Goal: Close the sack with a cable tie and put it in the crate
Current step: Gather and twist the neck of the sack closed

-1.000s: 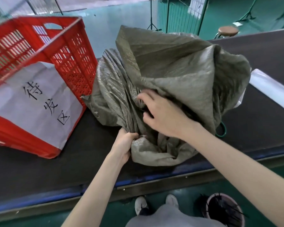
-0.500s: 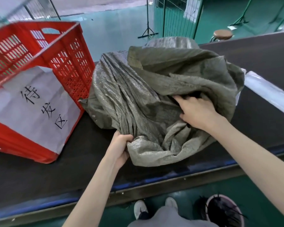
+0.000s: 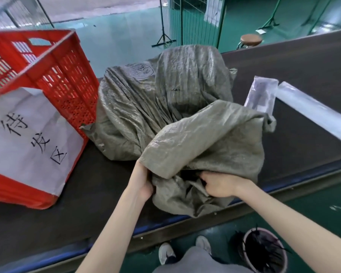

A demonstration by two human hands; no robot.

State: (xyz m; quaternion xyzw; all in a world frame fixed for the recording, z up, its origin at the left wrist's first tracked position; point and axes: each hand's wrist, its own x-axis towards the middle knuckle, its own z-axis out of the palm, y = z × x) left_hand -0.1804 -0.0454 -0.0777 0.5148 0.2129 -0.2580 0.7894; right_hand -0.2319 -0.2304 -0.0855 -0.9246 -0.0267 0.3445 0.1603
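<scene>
My left hand and right hand each have fingers clamped on the bunched mouth of the crumpled grey-green woven plastic sack, which lies on the dark tabletop. At ten o'clock, just beside it, stands the red perforated plastic crate.

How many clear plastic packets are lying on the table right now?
2. One clear plastic packet sits just right of the sack; a longer packet lies farther right. The sack may hide others.

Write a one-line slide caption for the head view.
Left hand and right hand grip the sack beside the red crate.
</scene>
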